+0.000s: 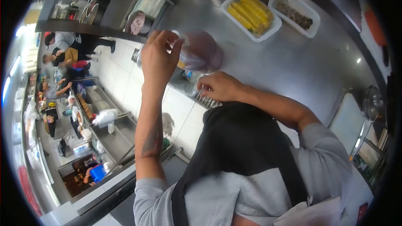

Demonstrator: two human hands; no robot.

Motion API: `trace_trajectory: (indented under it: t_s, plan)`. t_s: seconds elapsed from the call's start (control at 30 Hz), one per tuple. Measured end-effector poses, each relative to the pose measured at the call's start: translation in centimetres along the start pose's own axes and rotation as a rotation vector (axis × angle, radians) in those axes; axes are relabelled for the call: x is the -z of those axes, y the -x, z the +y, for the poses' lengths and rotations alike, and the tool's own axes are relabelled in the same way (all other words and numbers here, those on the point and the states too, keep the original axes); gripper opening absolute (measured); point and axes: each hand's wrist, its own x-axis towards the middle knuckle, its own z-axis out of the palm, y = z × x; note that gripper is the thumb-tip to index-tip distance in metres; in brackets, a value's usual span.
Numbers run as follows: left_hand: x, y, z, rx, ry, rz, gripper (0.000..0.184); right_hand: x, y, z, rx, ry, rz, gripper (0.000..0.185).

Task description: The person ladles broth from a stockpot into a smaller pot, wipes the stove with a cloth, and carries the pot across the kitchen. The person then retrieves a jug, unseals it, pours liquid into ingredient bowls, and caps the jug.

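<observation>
A clear plastic bag (203, 50) with reddish-brown contents is at the near-left edge of the steel counter, blurred by motion. My left hand (161, 54) is raised at its left side, thumb and fingers pinched on the bag's whitish, crumpled edge. Something yellow shows low on the bag, on the side toward me. Just below the bag is my right hand (220, 86), its fingers curled and pressed together beside some clear plastic. What those fingers grip is too small to tell.
On the steel counter (310, 62) are a white tray of yellow food (251, 14), a white tray of dark pieces (295, 12) and several metal bowls. A white board (347, 121) leans at the right. Several people stand in the kitchen at far left.
</observation>
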Motion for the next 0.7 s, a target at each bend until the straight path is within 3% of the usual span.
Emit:
trace_trajectory:
  t_s: [0.03,0.07,0.17,0.27,0.33,0.4,0.5,0.53,0.6,0.7]
  plan:
    - [-0.1,0.3,0.3,0.000,-0.013,-0.029,0.014,-1.0,0.4,-0.5,-0.142,-0.043,-0.249,0.021]
    - [-0.3,0.2,0.6,0.022,-0.058,-0.016,0.013,-3.9,0.3,1.3,0.068,0.071,-0.289,0.025]
    - [-0.7,-0.3,1.5,0.043,-0.133,-0.001,0.011,-4.7,-0.1,0.0,0.248,0.213,-0.130,0.025]
    - [-1.2,-0.2,1.9,0.073,-0.259,0.003,0.009,0.9,-2.7,-1.4,0.086,0.127,-0.190,0.031]
    - [-1.7,-0.1,2.0,0.026,-0.348,0.024,0.008,3.5,-3.8,0.2,0.066,0.175,0.188,0.042]
    - [-2.0,0.0,1.9,0.014,-0.359,-0.012,0.007,6.1,-4.7,0.0,0.247,0.283,0.624,0.061]
    - [-1.7,-0.1,1.4,-0.055,-0.358,-0.081,0.005,6.9,-8.2,1.1,0.397,0.363,0.691,0.075]
    - [-1.5,-0.3,1.0,-0.108,-0.333,-0.119,0.006,6.6,-8.8,1.5,0.405,0.356,0.702,0.075]
    - [-0.4,-0.1,0.4,-0.154,-0.328,-0.186,0.005,5.8,-9.9,2.3,0.287,0.288,0.479,0.073]
    - [1.2,0.7,-0.5,-0.226,-0.322,-0.237,0.006,5.3,-10.1,2.8,0.302,0.254,0.532,0.067]
